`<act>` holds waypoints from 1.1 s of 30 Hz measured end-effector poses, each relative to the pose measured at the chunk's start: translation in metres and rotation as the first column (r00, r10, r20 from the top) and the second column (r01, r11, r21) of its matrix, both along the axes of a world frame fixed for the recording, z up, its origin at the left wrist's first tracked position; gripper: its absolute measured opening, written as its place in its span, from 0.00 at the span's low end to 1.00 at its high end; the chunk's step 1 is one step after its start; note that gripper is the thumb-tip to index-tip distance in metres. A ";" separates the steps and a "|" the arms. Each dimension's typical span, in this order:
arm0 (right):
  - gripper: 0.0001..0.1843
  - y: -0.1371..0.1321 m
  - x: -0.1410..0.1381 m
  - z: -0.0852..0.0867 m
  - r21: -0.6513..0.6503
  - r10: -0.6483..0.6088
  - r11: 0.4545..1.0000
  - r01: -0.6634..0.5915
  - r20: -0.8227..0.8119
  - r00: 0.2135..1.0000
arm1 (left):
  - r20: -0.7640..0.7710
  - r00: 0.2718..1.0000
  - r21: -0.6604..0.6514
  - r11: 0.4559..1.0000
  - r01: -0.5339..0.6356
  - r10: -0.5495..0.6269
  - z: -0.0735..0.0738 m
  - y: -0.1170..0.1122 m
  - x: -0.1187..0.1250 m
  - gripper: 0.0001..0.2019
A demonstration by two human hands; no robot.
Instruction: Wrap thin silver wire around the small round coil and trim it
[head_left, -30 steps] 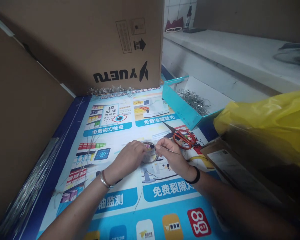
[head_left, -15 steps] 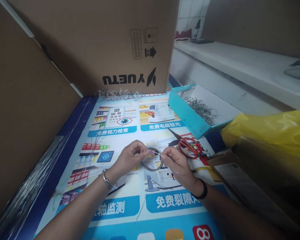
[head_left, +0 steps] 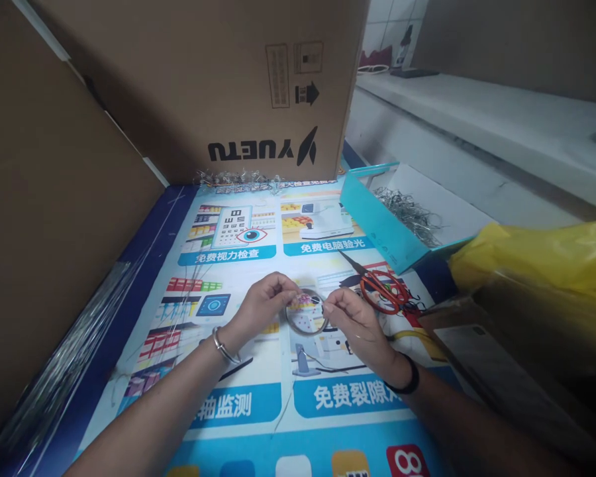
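My left hand [head_left: 271, 301] is closed in a pinch, fingertips at the upper left rim of a thin grey ring [head_left: 308, 331]. Opposite it, my right hand [head_left: 355, 324] pinches at the ring's right side. A thin strand [head_left: 363, 338] shows faintly by the right hand; between the fingertips it is too fine to follow clearly. Whether either hand touches the ring I cannot tell. Just beyond the right hand lie orange-handled scissors [head_left: 385, 291], their blades pointing away to the left, with small dark hook-like bits [head_left: 417, 305] beside the handles.
A turquoise box [head_left: 377, 222] holds tangled thin metal wires [head_left: 410, 215]. Cardboard [head_left: 179, 79] walls the back and left. Clear strands [head_left: 79, 351] lie along the left edge, small wire pieces [head_left: 238, 179] at the back. A yellow bag [head_left: 541, 255] and brown package [head_left: 501, 358] are at right.
The view has shifted slightly. My hands have drawn a little further apart, both still pinched. The pale strand seen stretched between them earlier is now hard to make out.
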State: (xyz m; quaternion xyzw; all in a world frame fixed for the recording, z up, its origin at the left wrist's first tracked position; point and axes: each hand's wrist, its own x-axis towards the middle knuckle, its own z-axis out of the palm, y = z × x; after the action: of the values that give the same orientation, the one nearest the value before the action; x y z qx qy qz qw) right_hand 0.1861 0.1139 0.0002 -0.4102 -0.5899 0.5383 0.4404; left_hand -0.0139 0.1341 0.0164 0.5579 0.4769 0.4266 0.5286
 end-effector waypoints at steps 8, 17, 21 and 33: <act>0.10 0.002 0.000 -0.005 -0.016 -0.056 0.998 0.055 -0.056 0.997 | -0.435 0.878 0.092 0.960 0.264 -0.200 0.031 -0.023 -0.027 0.05; 0.09 0.001 -0.002 -0.007 0.013 -0.076 0.997 0.077 -0.057 0.995 | -0.587 0.699 0.073 0.834 0.547 -0.408 0.040 -0.114 -0.052 0.08; 0.08 0.002 -0.003 -0.010 0.021 -0.077 0.997 0.078 -0.055 0.995 | -0.602 0.623 0.015 0.773 0.634 -0.499 0.039 -0.144 -0.054 0.06; 0.08 0.001 -0.004 -0.006 0.044 -0.060 0.997 0.063 -0.077 0.995 | -0.720 0.525 0.033 0.734 0.679 -0.454 0.013 -0.187 -0.050 0.07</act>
State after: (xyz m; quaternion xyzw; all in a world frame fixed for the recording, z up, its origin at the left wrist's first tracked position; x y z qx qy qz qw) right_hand 0.1824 0.1154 -0.0057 -0.3973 -0.5723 0.5257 0.4881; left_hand -0.0639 -0.0533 0.0296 0.8723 0.3487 0.0669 0.3363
